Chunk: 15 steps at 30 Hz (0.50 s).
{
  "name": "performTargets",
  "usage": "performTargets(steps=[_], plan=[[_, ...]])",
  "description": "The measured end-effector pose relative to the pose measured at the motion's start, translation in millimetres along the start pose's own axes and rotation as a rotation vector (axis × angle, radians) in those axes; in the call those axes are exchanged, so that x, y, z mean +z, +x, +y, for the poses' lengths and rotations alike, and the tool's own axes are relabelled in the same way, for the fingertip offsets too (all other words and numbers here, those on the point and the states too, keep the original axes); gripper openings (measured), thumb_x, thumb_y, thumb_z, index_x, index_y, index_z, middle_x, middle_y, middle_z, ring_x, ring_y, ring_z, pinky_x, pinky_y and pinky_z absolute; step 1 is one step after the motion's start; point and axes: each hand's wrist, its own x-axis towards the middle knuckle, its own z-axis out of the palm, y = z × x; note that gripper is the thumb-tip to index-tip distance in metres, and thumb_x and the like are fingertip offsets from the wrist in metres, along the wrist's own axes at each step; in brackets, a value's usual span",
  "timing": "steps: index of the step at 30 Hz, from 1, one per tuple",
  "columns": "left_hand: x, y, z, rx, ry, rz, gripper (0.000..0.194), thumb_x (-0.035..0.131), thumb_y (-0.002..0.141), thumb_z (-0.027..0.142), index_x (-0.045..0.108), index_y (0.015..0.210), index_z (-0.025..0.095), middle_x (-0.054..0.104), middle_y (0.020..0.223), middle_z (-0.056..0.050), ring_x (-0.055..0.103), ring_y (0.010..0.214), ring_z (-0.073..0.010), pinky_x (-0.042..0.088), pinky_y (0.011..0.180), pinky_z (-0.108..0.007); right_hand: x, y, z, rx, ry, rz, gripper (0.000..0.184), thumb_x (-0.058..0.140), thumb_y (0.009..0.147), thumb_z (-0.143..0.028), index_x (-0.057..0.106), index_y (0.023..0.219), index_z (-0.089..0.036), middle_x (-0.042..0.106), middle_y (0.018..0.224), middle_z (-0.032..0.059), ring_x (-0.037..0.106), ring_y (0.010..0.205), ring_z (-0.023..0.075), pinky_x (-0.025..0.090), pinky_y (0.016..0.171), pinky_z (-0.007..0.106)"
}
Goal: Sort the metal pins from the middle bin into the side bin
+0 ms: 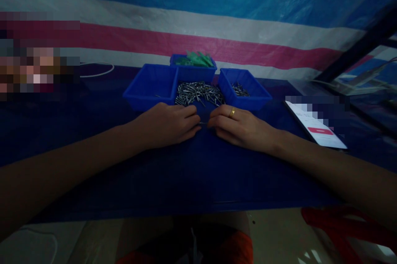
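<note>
My left hand (175, 125) and my right hand (240, 127) meet over the blue table, fingers closed in a pinch. A short stretch of a thin metal pin (203, 123) shows in the narrow gap between them, and both hands seem to grip it; its ends are hidden by the fingers. A gold ring is on my right hand. Just beyond the fingers lies a loose pile of metal pins (197, 91), silvery and slender like rivets or nails; their exact kind is too dim to tell.
Around the pile stand a left blue bin (151, 84) with one small thin piece, a right blue bin (246, 90) with more pins, and a back blue bin (198, 73) holding green packets (200, 59). A lit phone (319, 129) lies right. A striped tarp (217, 20) hangs behind.
</note>
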Motion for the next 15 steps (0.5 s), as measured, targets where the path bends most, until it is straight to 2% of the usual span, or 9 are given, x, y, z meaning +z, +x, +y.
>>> performTargets(steps=[7,11,15], plan=[[4.9,2,-1,0.007,-0.076,0.007,0.023,0.038,0.090,0.026,0.058,0.085,0.015,0.057,0.082,-0.003,0.056,0.074,-0.0124,0.041,0.062,-0.022,0,-1,2,-0.045,-0.014,-0.003,0.020,0.038,0.088,-0.011,0.055,0.098,-0.012,0.057,0.096,0.0099,0.053,0.087,0.0147,0.048,0.078,0.026],[8.6,3,-3,0.016,-0.144,0.004,0.025,0.038,0.090,0.024,0.059,0.085,0.013,0.058,0.085,-0.005,0.057,0.079,-0.0135,0.046,0.073,-0.025,3,-1,5,-0.062,-0.038,-0.075,0.023,0.037,0.088,-0.013,0.056,0.101,-0.012,0.058,0.096,0.0104,0.054,0.088,0.0168,0.048,0.079,0.030],[10.9,3,-4,0.007,-0.197,0.014,0.026,0.036,0.091,0.025,0.058,0.087,0.013,0.060,0.094,-0.007,0.059,0.085,-0.0131,0.048,0.078,-0.025,4,-2,8,-0.009,-0.038,-0.133,0.025,0.037,0.089,-0.016,0.057,0.104,-0.012,0.059,0.099,0.0117,0.055,0.091,0.0185,0.048,0.081,0.034]])
